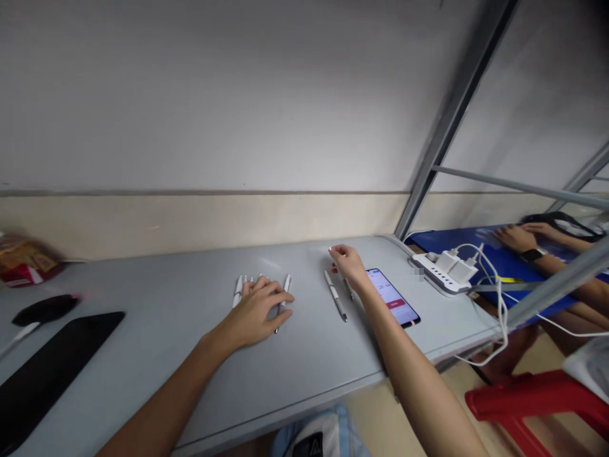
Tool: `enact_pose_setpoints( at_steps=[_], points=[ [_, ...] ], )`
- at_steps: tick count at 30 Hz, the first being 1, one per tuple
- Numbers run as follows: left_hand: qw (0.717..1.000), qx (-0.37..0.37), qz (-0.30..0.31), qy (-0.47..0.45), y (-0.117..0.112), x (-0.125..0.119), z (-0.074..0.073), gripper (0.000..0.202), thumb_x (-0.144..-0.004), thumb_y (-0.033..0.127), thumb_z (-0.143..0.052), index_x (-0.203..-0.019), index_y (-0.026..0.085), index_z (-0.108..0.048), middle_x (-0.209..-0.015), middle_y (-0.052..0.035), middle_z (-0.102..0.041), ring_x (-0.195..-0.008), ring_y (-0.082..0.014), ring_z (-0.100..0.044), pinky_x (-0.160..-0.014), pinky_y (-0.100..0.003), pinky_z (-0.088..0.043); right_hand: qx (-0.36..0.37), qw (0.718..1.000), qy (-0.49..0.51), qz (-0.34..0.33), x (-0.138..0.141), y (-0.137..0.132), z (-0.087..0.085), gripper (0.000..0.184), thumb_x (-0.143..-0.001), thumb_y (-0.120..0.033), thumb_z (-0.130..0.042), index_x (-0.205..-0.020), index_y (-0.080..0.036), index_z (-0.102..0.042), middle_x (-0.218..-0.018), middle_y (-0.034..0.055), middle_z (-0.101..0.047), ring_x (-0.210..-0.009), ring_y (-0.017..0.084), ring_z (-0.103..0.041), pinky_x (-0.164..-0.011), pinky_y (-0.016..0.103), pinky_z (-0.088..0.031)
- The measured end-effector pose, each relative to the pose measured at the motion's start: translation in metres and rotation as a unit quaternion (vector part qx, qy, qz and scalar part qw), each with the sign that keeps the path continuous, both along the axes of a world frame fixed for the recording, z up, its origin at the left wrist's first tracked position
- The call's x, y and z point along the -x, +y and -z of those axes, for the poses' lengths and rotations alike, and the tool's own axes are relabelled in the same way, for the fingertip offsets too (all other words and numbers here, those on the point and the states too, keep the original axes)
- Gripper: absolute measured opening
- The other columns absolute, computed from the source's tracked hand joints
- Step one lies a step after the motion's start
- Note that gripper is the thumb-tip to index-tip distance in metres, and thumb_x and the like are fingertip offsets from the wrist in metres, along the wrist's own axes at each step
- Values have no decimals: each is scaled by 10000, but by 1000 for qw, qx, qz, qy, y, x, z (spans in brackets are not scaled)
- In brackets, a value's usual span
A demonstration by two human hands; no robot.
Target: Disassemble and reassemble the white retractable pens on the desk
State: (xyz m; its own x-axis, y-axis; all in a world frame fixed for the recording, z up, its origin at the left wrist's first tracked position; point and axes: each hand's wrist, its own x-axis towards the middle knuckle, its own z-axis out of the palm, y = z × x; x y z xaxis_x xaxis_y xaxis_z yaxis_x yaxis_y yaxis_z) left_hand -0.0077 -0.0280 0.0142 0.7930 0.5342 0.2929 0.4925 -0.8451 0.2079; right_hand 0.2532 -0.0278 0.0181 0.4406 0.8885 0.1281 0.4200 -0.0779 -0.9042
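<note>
My left hand [259, 308] lies flat on the grey table [304, 355], fingers spread over a row of several white pens [285, 285]. My right hand [349, 263] is further right, fingers pinched on the white end of a pen that is mostly hidden beneath the hand. Another white pen [335, 296] lies loose on the table just left of that hand. A phone [394, 297] with a lit screen lies right of my right wrist.
A white power strip [445, 273] with plugged chargers and cables sits at the table's right end. A dark flat pad [47, 368], a black mouse [45, 309] and a snack packet [23, 260] are at left. Another person's arms [533, 244] rest on a blue surface beyond metal bars. A red stool [537, 397] stands below.
</note>
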Motion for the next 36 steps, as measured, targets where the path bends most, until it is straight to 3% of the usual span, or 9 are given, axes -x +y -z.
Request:
enact_pose_setpoints(
  at_steps=[4, 9, 12, 17, 24, 29, 36],
  points=[
    [1000, 16, -2, 8, -1, 0, 2, 214, -890, 404, -499, -983, 284, -650, -969, -17, -642, -992, -241, -475, -865, -410, -271, 56, 992, -114, 23, -6, 1, 8, 170, -786, -250, -550, -789, -137, -677, -749, 61, -649, -750, 178, -607, -671, 251, -435],
    [999, 27, -7, 19, -1, -2, 4, 140, -867, 345, -521, -917, 249, -611, -846, -1, -636, -924, -223, -497, -850, -384, -268, 113, 975, -188, 39, -7, 0, 11, 279, -744, -198, -586, -1004, -159, -677, -856, 94, -693, -760, 191, -618, -665, 256, -415],
    [999, 27, -8, 20, -1, -3, 5, 117, -866, 312, -505, -847, 229, -586, -745, 8, -597, -861, -204, -498, -823, -367, -266, 145, 965, -218, 32, -6, -1, 10, 229, -735, -170, -579, -928, -157, -702, -863, 106, -703, -760, 184, -628, -641, 237, -411],
    [1000, 13, -19, 7, 0, -3, 6, 99, -846, 258, -500, -789, 215, -568, -680, 16, -555, -825, -188, -497, -800, -352, -266, 176, 954, -244, 13, -7, -1, 10, 199, -674, -104, -593, -816, -147, -726, -853, 111, -715, -766, 185, -648, -629, 223, -416],
    [996, -26, -79, -36, 3, -3, 4, 156, -883, 269, -442, -888, 242, -596, -717, -3, -597, -830, -204, -504, -810, -385, -273, 202, 942, -266, 12, -9, 0, 10, 224, -678, -122, -604, -854, -140, -740, -879, 144, -721, -820, 226, -667, -670, 253, -445],
    [993, -31, -98, -58, 7, -1, 6, 179, -891, 289, -437, -917, 241, -607, -740, -7, -631, -821, -202, -506, -809, -385, -270, 212, 941, -265, 0, -7, -2, 6, 203, -676, -137, -610, -830, -141, -743, -817, 138, -721, -744, 220, -669, -628, 254, -448],
    [991, -31, -113, -70, 6, -2, 5, 193, -894, 266, -427, -979, 242, -598, -789, -13, -652, -860, -209, -514, -817, -388, -260, 196, 941, -276, 4, -5, -6, 5, 357, -698, -138, -575, -1035, -153, -692, -953, 144, -707, -862, 232, -658, -695, 267, -455]
  ],
)
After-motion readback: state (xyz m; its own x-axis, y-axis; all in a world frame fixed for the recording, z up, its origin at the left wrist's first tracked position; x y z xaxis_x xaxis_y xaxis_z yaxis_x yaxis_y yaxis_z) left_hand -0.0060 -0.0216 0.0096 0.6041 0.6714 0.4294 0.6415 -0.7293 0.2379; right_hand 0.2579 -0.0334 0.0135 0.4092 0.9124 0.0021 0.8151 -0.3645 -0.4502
